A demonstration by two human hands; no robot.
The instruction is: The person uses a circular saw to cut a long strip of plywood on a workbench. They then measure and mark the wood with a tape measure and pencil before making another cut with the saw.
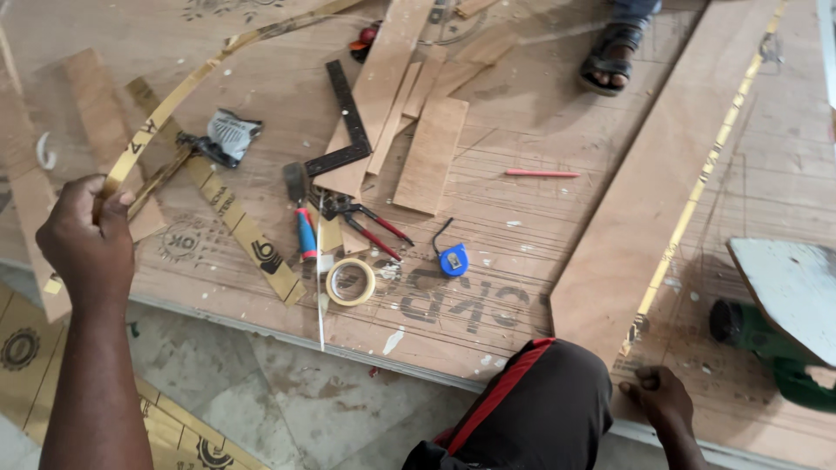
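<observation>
My left hand is closed around one end of a long gold edge strip, thumb over fingers, strip pinched and lifted. From the grip it arcs up and away toward the far side of the plywood sheet, top end out of view. My right hand is down near my knee, fingers curled narrow on the sheet edge right at the lower end of a second gold strip running along the plywood board; can't tell if it pinches that end or just presses.

Judgement: to handle the lifted strip well, keep the pinch firm but flat. It's thin and looks prone to kinking, so let it bow, don't fold it. Right hand should stay planted as an anchor.

Clutter sits between the hands: tape roll, blue tape measure, red-handled pliers, hammer, black square, loose wood offcuts, red pencil. Just right of the left hand, a printed yellow strip and crumpled packet.

The sheet's near edge runs just below both hands, with bare floor under it. Open room: above the left hand, and the bare stretch around the pencil. Right of the right hand a green power tool crowds things. Another person's sandalled foot stands at the far side, well apart.
</observation>
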